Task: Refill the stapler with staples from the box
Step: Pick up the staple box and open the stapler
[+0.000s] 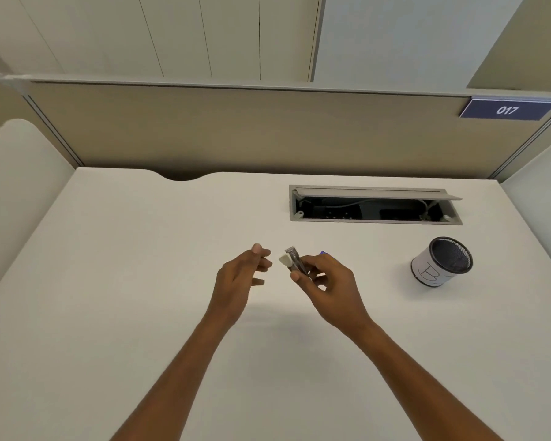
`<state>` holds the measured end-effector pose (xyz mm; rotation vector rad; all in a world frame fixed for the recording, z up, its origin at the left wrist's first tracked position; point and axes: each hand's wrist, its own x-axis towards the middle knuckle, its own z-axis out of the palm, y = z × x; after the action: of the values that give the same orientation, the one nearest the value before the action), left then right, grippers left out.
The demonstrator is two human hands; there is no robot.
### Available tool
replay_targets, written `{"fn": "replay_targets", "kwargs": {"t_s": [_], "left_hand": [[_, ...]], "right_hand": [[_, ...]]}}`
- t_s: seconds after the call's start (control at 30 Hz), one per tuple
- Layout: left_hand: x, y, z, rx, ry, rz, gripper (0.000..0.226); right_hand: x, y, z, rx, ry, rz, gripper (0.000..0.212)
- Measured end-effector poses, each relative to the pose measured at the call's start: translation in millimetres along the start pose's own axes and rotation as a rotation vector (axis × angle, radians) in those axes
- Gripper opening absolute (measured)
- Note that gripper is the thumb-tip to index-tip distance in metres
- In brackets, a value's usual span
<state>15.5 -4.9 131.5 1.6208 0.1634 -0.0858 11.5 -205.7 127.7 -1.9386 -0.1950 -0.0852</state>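
Right hand [326, 281] grips the small stapler [292, 262] between thumb and curled fingers, well to the left of the mesh pen cup [442, 262]. Left hand [242, 275], further left of the cup, has relaxed fingers spread and holds nothing, just beside the stapler's white end.

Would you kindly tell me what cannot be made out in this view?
Head view:
Stapler in the right hand: too small and blurred to show whether staples are loaded.
Blue item: mostly hidden behind that hand.
Pen cup: dark inside, contents unseen.
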Motion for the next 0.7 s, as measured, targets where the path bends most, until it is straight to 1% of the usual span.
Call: {"fn": "replay_targets", "kwargs": {"t_s": [0.07,0.13,0.23,0.4,0.53,0.6,0.7], "left_hand": [[-7,17,1,-0.071,-0.089,0.035,0.048],[-15,30,4,-0.063,-0.127,0.087,0.042],[-24,41,10,-0.062,-0.11,0.128,0.035],[-38,47,15,-0.08,-0.118,0.123,0.03],[-53,48,24,-0.084,-0.038,0.103,0.033],[-60,50,30,-0.073,0.03,0.103,0.037],[-70,55,37,-0.01,0.15,0.126,0.038]], "right_hand": [[-3,-11,-6,0.059,-0.037,0.021,0.014],[-7,-20,-11,0.105,-0.074,0.034,0.014],[-13,-30,-17,0.171,-0.122,0.043,0.015],[-26,-38,-26,0.281,-0.182,0.061,0.021],[-35,-43,-29,0.43,-0.23,0.142,0.028],[-36,-46,-28,0.531,-0.272,0.19,0.037],[-36,-47,-23,0.698,-0.323,0.247,0.044]]}}
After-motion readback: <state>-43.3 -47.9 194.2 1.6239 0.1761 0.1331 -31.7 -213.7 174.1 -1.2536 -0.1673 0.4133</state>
